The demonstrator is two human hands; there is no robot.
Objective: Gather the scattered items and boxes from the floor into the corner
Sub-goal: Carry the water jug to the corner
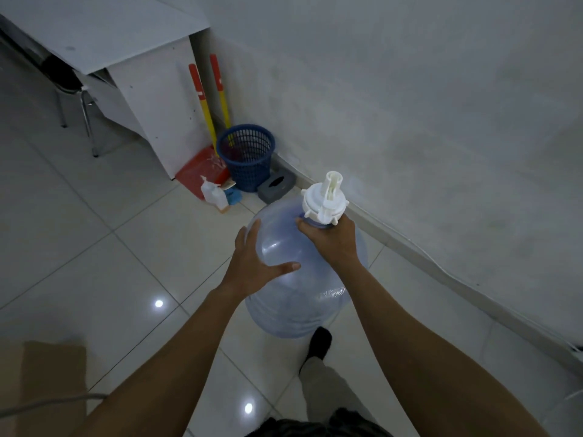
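While your right hand (334,244) wraps the neck of the water jug (303,294) just under its white pump cap (323,200), your left hand (255,263) lies flat on the jug's shoulder, fingers spread, gripping nothing. Jug is tilted, neck toward the wall, base near your dark shoe (320,343); can't tell if the base touches the floor (94,247). Ahead by the wall: blue basket (249,171), grey tissue box (276,186) just beside it, spray bottle (213,192), red dustpan (198,171) against the white desk (157,99).
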